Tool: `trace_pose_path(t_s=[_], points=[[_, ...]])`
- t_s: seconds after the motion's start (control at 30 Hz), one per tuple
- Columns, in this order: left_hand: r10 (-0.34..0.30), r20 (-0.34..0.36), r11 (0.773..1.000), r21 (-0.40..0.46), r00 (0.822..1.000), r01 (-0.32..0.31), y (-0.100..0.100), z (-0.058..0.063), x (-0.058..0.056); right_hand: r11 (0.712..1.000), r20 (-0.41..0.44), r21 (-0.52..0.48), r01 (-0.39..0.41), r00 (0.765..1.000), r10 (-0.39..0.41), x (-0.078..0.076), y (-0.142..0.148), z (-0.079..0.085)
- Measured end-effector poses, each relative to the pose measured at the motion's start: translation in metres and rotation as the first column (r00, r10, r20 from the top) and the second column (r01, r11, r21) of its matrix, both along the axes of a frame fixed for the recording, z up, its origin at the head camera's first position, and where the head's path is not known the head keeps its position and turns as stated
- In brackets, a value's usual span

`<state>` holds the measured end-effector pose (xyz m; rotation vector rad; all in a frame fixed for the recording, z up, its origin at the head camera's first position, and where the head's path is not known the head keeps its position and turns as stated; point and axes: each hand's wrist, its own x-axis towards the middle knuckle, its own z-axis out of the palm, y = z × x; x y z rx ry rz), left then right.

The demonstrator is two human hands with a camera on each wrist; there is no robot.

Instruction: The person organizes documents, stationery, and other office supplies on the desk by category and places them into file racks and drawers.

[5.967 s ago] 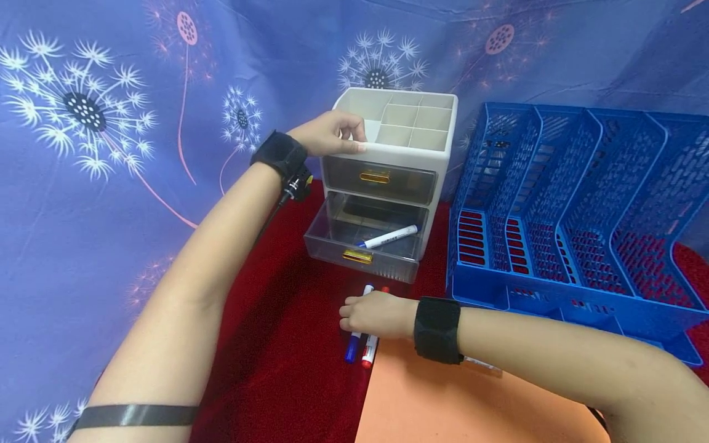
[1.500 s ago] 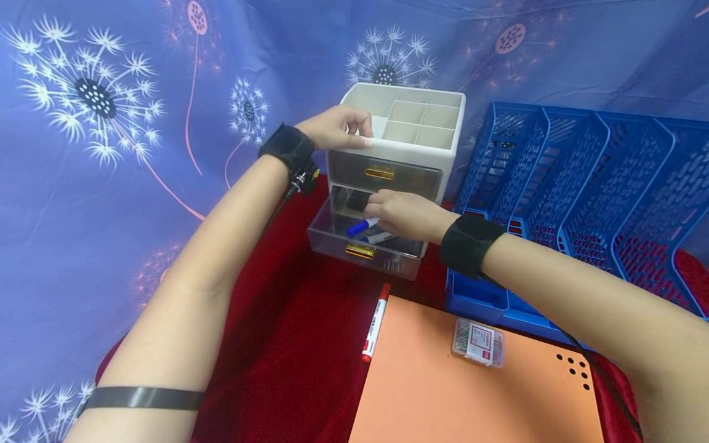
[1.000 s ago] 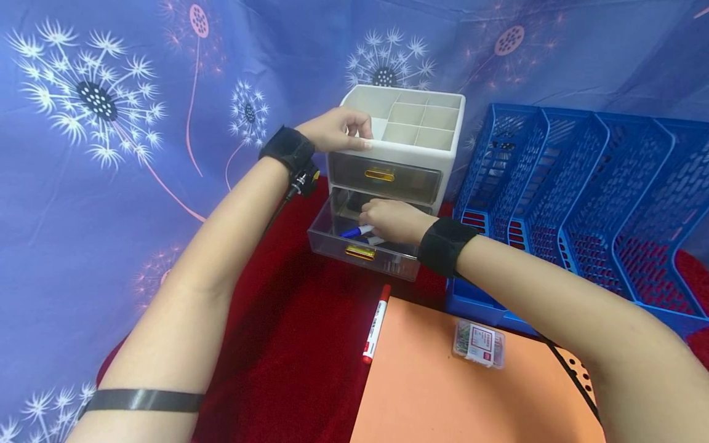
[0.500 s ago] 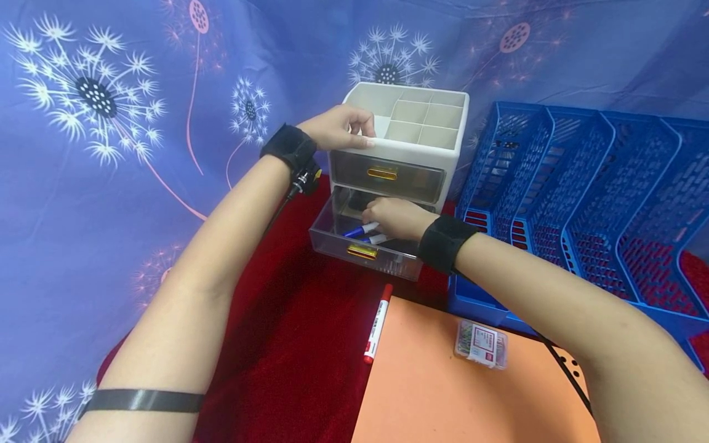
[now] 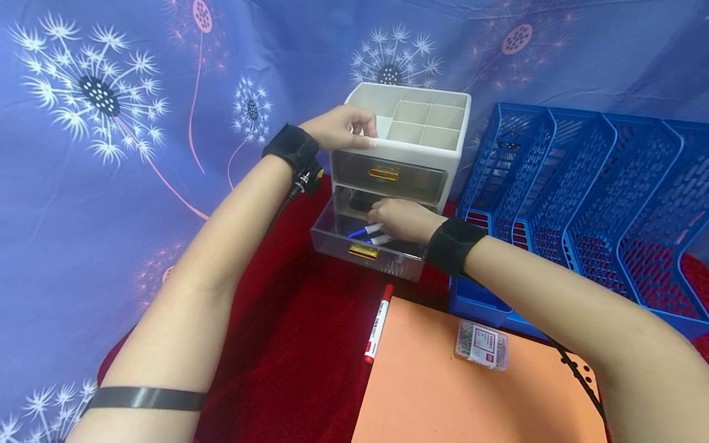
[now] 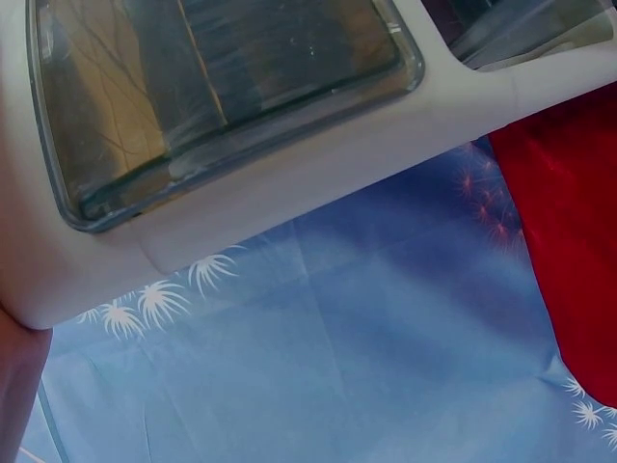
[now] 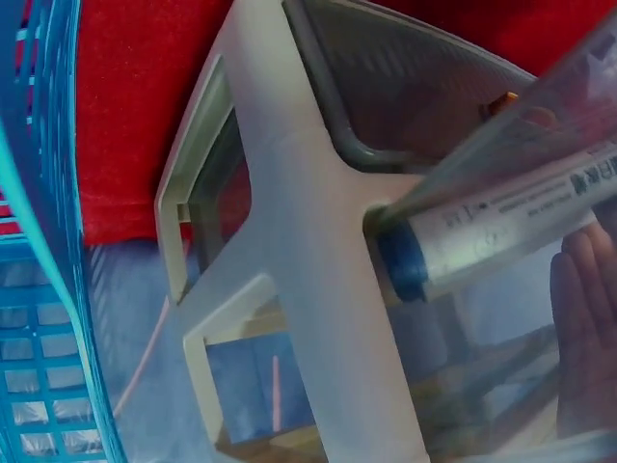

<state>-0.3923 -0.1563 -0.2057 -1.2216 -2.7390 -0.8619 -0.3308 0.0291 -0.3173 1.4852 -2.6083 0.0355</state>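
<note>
A white desktop organizer (image 5: 463,132) has an upper drawer (image 5: 410,179) pushed in and a clear lower drawer (image 5: 327,239) pulled out. My left hand (image 5: 344,128) grips the organizer's top front rim, thumb outside and curled fingers inside. Inside the lower drawer, my right hand (image 5: 403,219) pinches a white marker with a blue cap (image 5: 360,232); its far end is hidden under the hand. Beside it lies another blue-and-white marker (image 5: 381,240), partly covered. The right wrist view shows a blue-ended white marker (image 7: 501,227) behind the clear drawer wall, with fingers (image 7: 583,323) near it.
A red-and-white marker (image 5: 378,326) lies on the red cloth (image 5: 288,344) along the edge of an orange board (image 5: 432,394). On the board sits a small clear box of clips or pins (image 5: 482,346). A blue mesh file rack (image 5: 587,203) stands to the right.
From the table, my right hand has lifted a blue marker and lowered it into the open drawer. It has shifted slightly right within the last half second. My left hand keeps its grip.
</note>
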Motion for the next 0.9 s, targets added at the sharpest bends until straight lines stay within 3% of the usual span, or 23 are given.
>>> trace_pose_path(t_s=[0.63, 0.77, 0.9], points=[[-0.009, 0.004, 1.0, 0.003, 1.0, 0.009, 0.0, 0.0, -0.001, 1.0, -0.017, -0.002, -0.019, 1.0, 0.019, 0.023, 0.019, 0.017], [-0.008, 0.005, 1.0, 0.002, 1.0, 0.008, 0.001, 0.0, -0.001, 0.994, -0.081, -0.033, -0.103, 0.992, 0.1, 0.037, 0.021, 0.018], [-0.01, 0.0, 1.0, -0.004, 1.0, 0.01, 0.0, 0.002, -0.001, 0.974, -0.197, -0.046, -0.221, 0.958, 0.208, 0.052, 0.021, 0.023]])
